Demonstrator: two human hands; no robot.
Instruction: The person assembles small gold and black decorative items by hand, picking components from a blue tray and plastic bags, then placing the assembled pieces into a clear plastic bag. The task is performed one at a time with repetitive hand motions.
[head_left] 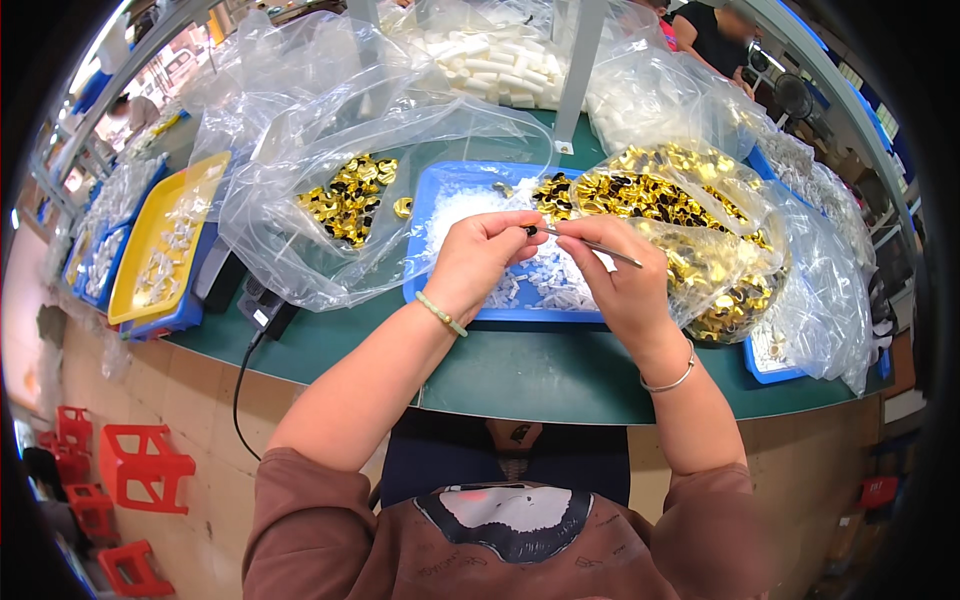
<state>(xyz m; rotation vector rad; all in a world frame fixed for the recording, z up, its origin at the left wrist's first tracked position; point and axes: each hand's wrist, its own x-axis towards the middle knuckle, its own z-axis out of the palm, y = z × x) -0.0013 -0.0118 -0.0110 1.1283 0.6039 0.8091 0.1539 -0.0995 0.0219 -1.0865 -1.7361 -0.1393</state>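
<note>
The left hand (478, 257) closes thumb and fingertips in a pinch on a small dark piece (530, 231) above the blue tray (540, 315), near the front edge of the green worktop (560, 370); the right hand (628, 280), also pinched shut, grips a slim metal tool (608, 252), its tip at the piece, white plastic bits (555, 285) lying toward the tray's front edge
</note>
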